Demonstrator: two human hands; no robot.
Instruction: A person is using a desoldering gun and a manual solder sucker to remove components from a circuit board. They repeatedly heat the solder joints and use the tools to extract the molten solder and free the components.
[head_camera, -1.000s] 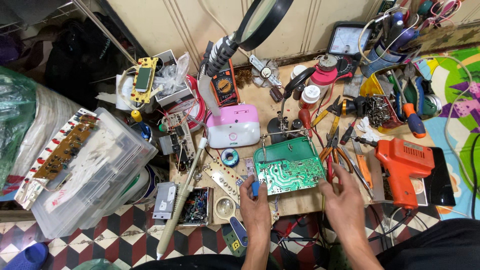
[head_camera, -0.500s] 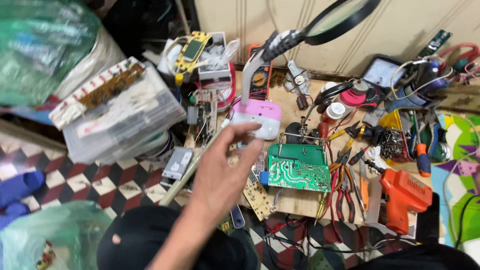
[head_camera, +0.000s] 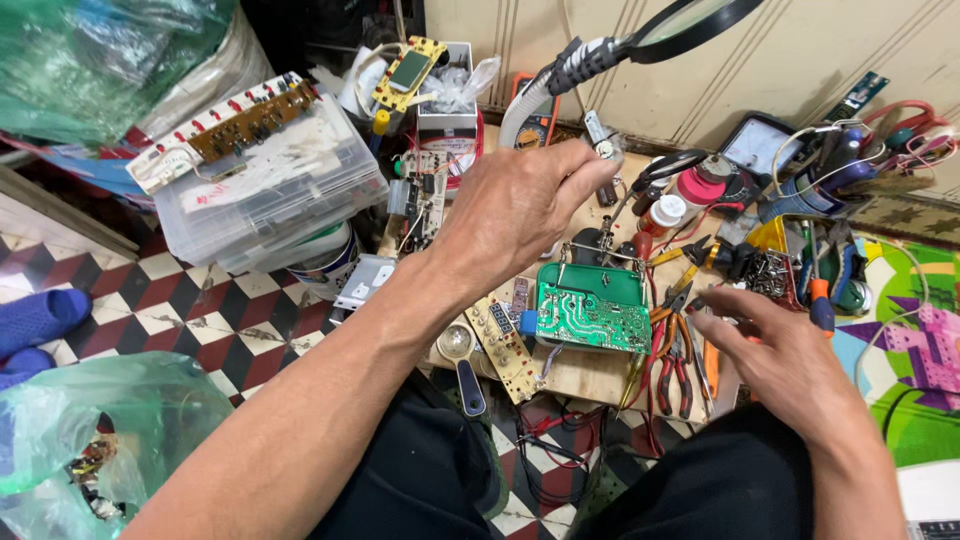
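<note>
Left hand (head_camera: 520, 205): raised above the cluttered surface (head_camera: 585, 375), back of the hand toward the camera, fingers curled loosely forward; grip half-closed on nothing that shows, though the palm side is hidden. It hangs over the back of the workspace, in front of the grey flexible neck of a magnifier lamp (head_camera: 690, 20), and covers whatever lies directly under it.

Right hand (head_camera: 785, 370): low at the right front, fingers spread and slightly bent, grip wide and holding nothing. It hovers just right of a row of red-handled pliers (head_camera: 675, 365).

Green circuit board (head_camera: 590, 318): lies flat near the front middle of the surface, solder side up, clamped in a small metal holder at its far edge; between the two hands, touched by neither.

Nearby items:
- narrow display board (head_camera: 500, 335), just left of the green board;
- small round hand magnifier (head_camera: 460, 360), at the front edge;
- clear plastic storage box (head_camera: 270, 190) at the left, a long brown board (head_camera: 225, 125) on its lid;
- white bottle with red cap (head_camera: 662, 213), behind the green board;
- blue-handled screwdriver (head_camera: 818, 300), far right.

Below: checkered floor tiles (head_camera: 200, 310), green plastic bag (head_camera: 110, 425).
</note>
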